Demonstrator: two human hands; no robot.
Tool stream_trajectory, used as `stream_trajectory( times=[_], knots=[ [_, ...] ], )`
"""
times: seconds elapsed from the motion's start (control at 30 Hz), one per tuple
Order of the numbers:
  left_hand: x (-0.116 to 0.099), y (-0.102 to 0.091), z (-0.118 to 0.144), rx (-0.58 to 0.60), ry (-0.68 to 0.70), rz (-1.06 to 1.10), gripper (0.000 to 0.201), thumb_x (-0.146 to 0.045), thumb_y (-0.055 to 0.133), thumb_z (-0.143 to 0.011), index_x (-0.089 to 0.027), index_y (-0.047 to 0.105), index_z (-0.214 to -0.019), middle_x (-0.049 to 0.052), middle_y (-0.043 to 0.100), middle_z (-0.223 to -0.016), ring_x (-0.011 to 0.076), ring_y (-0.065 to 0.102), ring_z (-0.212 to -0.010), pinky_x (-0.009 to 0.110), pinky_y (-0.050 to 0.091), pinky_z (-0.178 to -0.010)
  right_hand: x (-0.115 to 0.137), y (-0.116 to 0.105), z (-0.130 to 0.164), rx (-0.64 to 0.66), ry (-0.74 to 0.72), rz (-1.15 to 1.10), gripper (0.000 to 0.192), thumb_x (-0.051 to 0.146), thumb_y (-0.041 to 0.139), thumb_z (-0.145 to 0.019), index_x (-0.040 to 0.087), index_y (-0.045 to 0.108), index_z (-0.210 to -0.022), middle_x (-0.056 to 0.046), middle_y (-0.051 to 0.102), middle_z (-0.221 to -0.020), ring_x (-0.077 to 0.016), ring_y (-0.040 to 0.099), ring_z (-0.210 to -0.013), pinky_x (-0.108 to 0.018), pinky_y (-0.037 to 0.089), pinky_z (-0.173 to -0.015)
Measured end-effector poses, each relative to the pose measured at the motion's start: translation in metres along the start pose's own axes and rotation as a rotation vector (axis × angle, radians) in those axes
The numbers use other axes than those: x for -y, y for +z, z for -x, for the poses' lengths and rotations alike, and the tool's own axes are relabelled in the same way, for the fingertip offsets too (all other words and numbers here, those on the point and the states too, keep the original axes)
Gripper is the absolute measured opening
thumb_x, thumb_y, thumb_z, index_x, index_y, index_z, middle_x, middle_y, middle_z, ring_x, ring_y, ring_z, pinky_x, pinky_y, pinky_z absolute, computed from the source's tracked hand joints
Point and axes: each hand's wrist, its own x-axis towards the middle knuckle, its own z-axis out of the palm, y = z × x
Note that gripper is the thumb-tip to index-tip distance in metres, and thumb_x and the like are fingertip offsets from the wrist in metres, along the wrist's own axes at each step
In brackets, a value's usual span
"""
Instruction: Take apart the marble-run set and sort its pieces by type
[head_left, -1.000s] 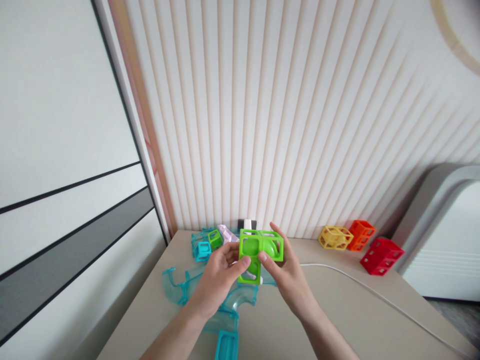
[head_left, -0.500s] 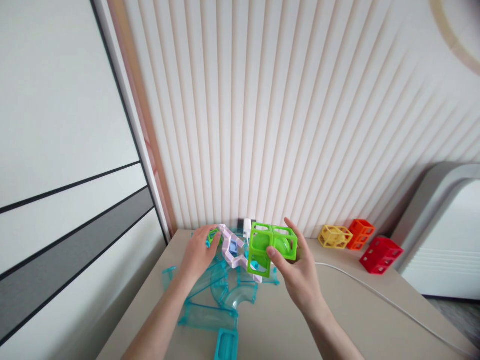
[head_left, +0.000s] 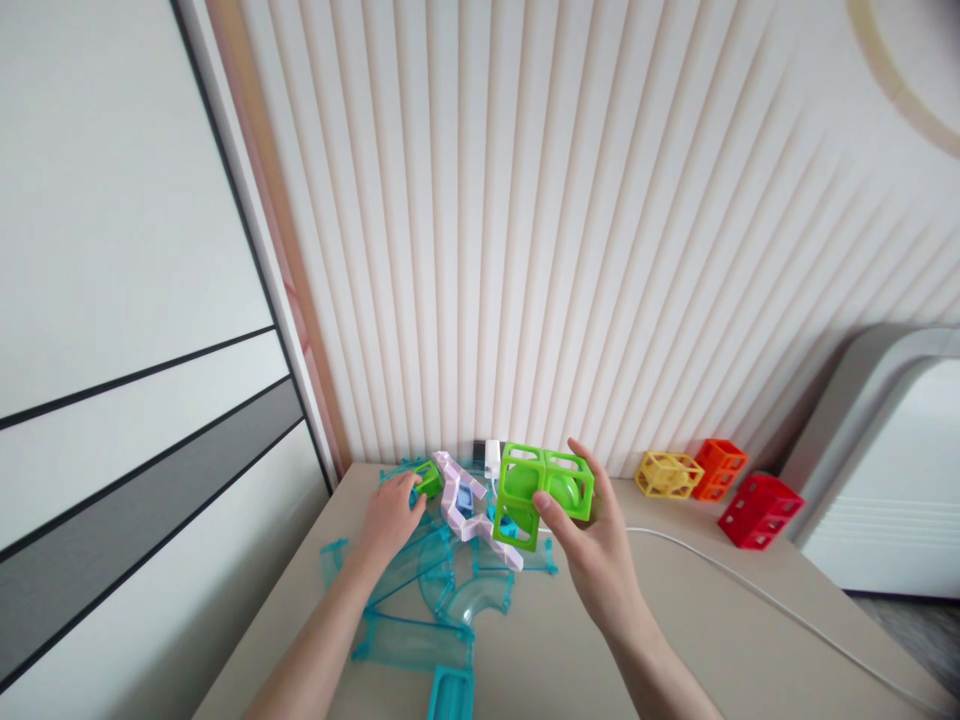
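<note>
My right hand (head_left: 592, 530) grips a bright green L-shaped block (head_left: 523, 480) of joined open cube frames with rounded inner channels, raised above the table. Its thumb presses the near face. Farther left, my left hand (head_left: 391, 515) has its thumb and fingers at the near-left side of a small green cube block (head_left: 427, 480); the fingertips are partly hidden. Between the hands runs a pale lilac zigzag chain of segments (head_left: 457, 510), lying over a small blue piece (head_left: 465, 497). Translucent teal track pieces (head_left: 416, 638) spread around and below the left hand.
Yellow (head_left: 669, 474), orange (head_left: 720, 468) and red (head_left: 760, 511) cube-frame blocks stand at the right rear of the table (head_left: 675, 610). A white cable (head_left: 739, 570) crosses the tabletop from a plug (head_left: 492, 458) by the ribbed wall. A white cabinet borders the left.
My left hand has drawn slightly back to the left, and more of the small green cube block shows at its fingertips. My right hand keeps the L-shaped block almost still.
</note>
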Motion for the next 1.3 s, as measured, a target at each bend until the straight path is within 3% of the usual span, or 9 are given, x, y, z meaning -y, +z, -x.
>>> stream_trajectory(
  times=[0.13, 0.33, 0.57, 0.8, 1.03, 1.17, 1.3],
  knots=[
    [0.000, 0.006, 0.001, -0.037, 0.008, -0.009, 0.010, -0.013, 0.057, -0.085, -0.021, 0.059, -0.090, 0.008, 0.069, -0.099, 0.0283, 0.066, -0.099, 0.040, 0.050, -0.089, 0.000, 0.001, 0.001, 0.020, 0.002, 0.006, 0.081, 0.050, 0.084, -0.076, 0.026, 0.045, -0.143, -0.005, 0.074, -0.102, -0.0254, 0.074, -0.086, -0.034, 0.064, -0.069],
    [-0.002, 0.013, 0.001, -0.115, 0.011, 0.041, 0.016, -0.010, 0.053, -0.083, -0.024, 0.047, -0.078, 0.004, 0.059, -0.084, 0.0249, 0.062, -0.086, 0.037, 0.051, -0.081, 0.000, 0.000, 0.001, 0.030, -0.005, 0.033, 0.081, 0.051, 0.083, -0.076, 0.027, 0.046, -0.144, -0.005, 0.074, -0.104, -0.0259, 0.075, -0.085, -0.034, 0.064, -0.066],
    [-0.006, 0.014, 0.000, -0.244, -0.089, 0.170, 0.019, -0.010, 0.045, -0.083, -0.023, 0.050, -0.097, 0.008, 0.065, -0.095, 0.0292, 0.066, -0.097, 0.048, 0.051, -0.092, 0.000, 0.001, 0.001, 0.049, 0.012, 0.005, 0.082, 0.049, 0.084, -0.076, 0.026, 0.045, -0.144, -0.005, 0.074, -0.103, -0.0255, 0.075, -0.086, -0.034, 0.064, -0.067],
    [-0.015, -0.003, -0.002, -0.304, -0.151, 0.355, 0.027, -0.020, 0.039, -0.093, -0.019, 0.055, -0.114, 0.014, 0.070, -0.110, 0.0310, 0.066, -0.107, 0.052, 0.051, -0.098, -0.003, 0.001, 0.000, 0.062, 0.016, -0.003, 0.081, 0.047, 0.083, -0.077, 0.026, 0.044, -0.145, -0.006, 0.073, -0.106, -0.0256, 0.075, -0.087, -0.035, 0.064, -0.069],
    [-0.032, -0.024, -0.002, -0.308, -0.186, 0.616, 0.036, -0.032, 0.042, -0.095, -0.015, 0.060, -0.121, 0.015, 0.073, -0.113, 0.0296, 0.071, -0.101, 0.046, 0.056, -0.089, -0.006, -0.001, -0.005, 0.045, 0.029, -0.003, 0.084, 0.049, 0.084, -0.076, 0.025, 0.044, -0.145, -0.005, 0.074, -0.104, -0.0258, 0.075, -0.087, -0.036, 0.064, -0.071],
    [-0.059, -0.042, 0.003, -0.225, -0.131, 0.859, 0.039, -0.042, 0.047, -0.097, -0.019, 0.064, -0.123, 0.013, 0.073, -0.122, 0.0266, 0.071, -0.111, 0.038, 0.057, -0.093, -0.011, -0.002, -0.011, 0.000, 0.030, -0.014, 0.087, 0.050, 0.084, -0.075, 0.023, 0.043, -0.146, -0.005, 0.073, -0.105, -0.0258, 0.074, -0.091, -0.037, 0.063, -0.077],
    [-0.093, -0.063, 0.017, 0.101, -0.031, 1.358, 0.040, -0.051, 0.067, -0.091, -0.025, 0.072, -0.120, 0.012, 0.057, -0.149, 0.0326, 0.056, -0.135, 0.042, 0.051, -0.105, -0.019, -0.004, -0.016, -0.060, 0.027, -0.009, 0.091, 0.051, 0.084, -0.074, 0.023, 0.040, -0.149, -0.006, 0.071, -0.110, -0.0253, 0.072, -0.094, -0.037, 0.062, -0.080]
  ],
)
